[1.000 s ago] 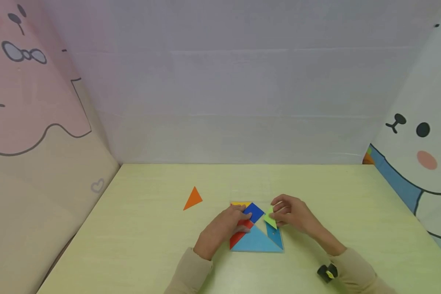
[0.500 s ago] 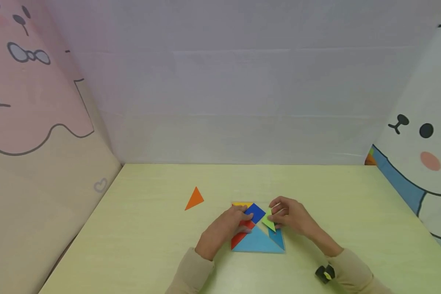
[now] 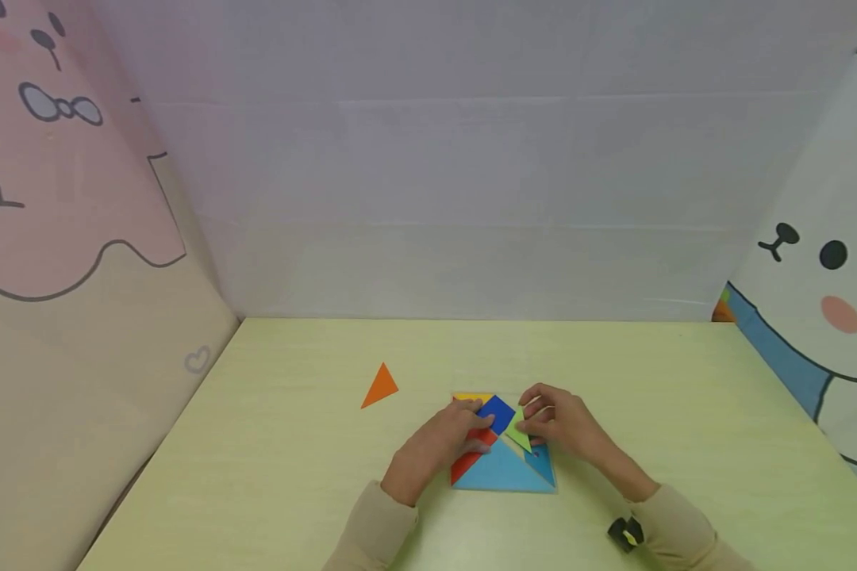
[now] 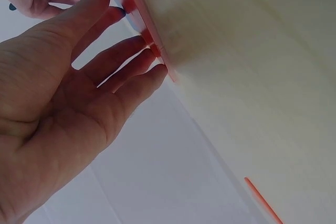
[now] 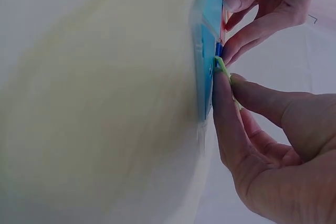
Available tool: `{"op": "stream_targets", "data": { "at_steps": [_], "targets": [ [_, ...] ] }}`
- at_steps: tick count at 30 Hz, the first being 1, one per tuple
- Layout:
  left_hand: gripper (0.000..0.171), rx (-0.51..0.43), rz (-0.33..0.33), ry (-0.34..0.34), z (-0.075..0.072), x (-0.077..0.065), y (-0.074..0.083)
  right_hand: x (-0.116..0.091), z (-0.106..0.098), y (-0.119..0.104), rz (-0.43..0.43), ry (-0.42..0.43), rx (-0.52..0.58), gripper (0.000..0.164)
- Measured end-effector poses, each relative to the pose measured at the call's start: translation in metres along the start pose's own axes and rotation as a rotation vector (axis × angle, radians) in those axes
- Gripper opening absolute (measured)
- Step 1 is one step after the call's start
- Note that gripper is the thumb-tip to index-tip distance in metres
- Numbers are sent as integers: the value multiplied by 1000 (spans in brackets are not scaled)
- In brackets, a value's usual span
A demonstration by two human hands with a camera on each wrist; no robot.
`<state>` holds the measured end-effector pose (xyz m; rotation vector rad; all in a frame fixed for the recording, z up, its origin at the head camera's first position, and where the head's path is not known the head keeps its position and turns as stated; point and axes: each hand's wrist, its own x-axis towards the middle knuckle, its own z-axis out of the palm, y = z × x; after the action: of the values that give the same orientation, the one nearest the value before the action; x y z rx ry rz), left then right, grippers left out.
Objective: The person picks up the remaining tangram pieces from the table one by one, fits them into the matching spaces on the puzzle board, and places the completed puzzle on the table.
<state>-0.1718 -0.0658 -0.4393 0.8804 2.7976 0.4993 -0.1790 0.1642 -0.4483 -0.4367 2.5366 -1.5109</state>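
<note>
A tangram lies in a thin square tray (image 3: 507,491) near the table's middle. My right hand (image 3: 570,426) pinches a light green triangle piece (image 3: 519,434) between thumb and fingers, tilted over the tray's right side. Beneath it is a blue parallelogram piece (image 3: 542,465), partly covered. My left hand (image 3: 426,446) rests on the tray's left side, its fingers loosely extended; in the left wrist view its fingertips touch the red piece (image 4: 137,6) along the edge. Next to its thumb sits a dark blue square (image 3: 501,412). A large light blue triangle (image 3: 503,468) fills the front, and a yellow piece (image 3: 469,396) shows behind.
An orange triangle piece (image 3: 381,387) lies apart on the table (image 3: 286,444), to the back left of the tray. A white cloth wall (image 3: 428,198) stands behind, with printed cartoon panels at both sides. A black device (image 3: 624,534) is at the right sleeve.
My right hand has moved slightly left and toward me with the green triangle, bringing it close beside the dark blue square. The left hand stays in place on the tray.
</note>
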Motion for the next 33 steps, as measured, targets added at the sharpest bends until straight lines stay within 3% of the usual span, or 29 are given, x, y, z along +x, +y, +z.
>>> {"op": "stream_targets", "data": {
  "at_steps": [19, 33],
  "targets": [
    [47, 17, -9, -2, 0, 1, 1, 0, 6, 0, -21, -1, -54, 25],
    [47, 11, -20, -11, 0, 1, 2, -3, 7, -3, -46, 26, -167, 26]
  ]
}}
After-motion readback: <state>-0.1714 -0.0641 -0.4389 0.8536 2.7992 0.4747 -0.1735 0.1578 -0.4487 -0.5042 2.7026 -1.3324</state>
